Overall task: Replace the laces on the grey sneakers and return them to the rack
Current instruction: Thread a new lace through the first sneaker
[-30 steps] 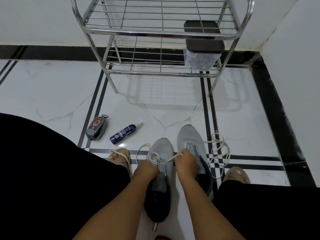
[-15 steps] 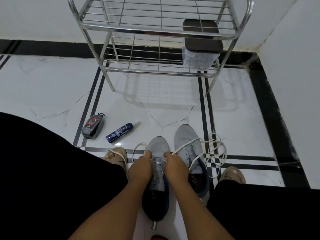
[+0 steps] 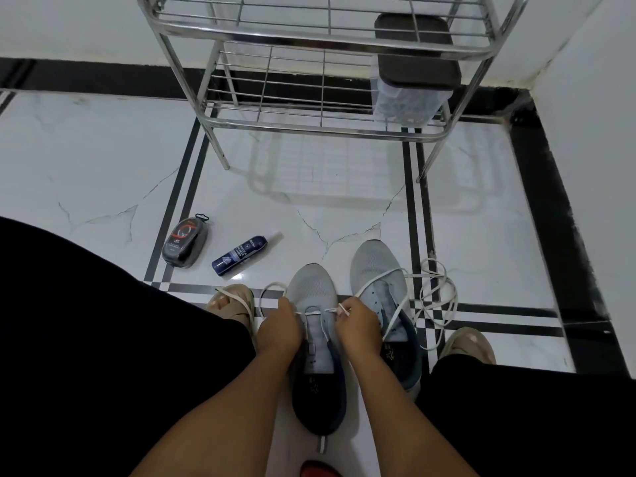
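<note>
Both hands had drawn apart since a moment earlier: left hand (image 3: 279, 330) and right hand (image 3: 358, 327) each pinched the white flat lace (image 3: 318, 311) (now taut) across the near grey mesh sneaker (image 3: 315, 294).

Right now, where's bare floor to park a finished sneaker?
Bare tile between the rack legs and the sneaker toes. Also bare left of the polish case. Crowded right of the sneakers: loose lace coils there.

Dim, soft overhead light; wide-angle edges bend.

grey sneakers (image 3: 315, 294) | side by side, floor | white lace (image 3: 435, 297) half-threaded
</note>
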Tool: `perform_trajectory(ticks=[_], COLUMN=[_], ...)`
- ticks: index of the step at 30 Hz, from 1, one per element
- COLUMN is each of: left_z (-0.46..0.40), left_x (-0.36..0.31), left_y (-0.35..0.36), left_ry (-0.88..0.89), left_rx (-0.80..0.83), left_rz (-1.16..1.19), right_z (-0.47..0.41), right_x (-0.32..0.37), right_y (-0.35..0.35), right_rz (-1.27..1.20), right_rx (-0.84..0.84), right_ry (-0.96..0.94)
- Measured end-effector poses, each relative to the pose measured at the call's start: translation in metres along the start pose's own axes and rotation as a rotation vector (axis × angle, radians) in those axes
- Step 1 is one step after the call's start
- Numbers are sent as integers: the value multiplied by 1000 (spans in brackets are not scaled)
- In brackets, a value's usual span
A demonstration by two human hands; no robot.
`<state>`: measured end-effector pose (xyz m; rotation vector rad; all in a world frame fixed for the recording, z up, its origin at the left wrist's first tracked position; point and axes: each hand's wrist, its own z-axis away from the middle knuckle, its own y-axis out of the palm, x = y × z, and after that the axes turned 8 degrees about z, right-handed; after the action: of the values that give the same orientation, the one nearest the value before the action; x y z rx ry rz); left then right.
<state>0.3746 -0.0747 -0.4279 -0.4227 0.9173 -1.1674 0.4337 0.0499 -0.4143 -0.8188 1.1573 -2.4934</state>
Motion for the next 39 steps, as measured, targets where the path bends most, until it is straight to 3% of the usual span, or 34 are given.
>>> perform_trajectory(ticks=[10,16,29,34,39], left_z=[-3,-2,-3,-7,1], left_x=[5,4,-3,1,5], left_y=[1,-3,-7,-8,-11], left_ry=[72,74,-102,-20,69], left_rx=[62,78,94,145,64], left_rz=[3,60,227,44,-248], right_z=[10,24,23,21,24], right_x=[0,-5,-3,-2,-1], right_y=[0,6,6,5,0], right_rz=[-11,214,195,200,93], right_rx=[-64,20,9,31,62], right_ry=[-94,-261,-227,-210,-185])
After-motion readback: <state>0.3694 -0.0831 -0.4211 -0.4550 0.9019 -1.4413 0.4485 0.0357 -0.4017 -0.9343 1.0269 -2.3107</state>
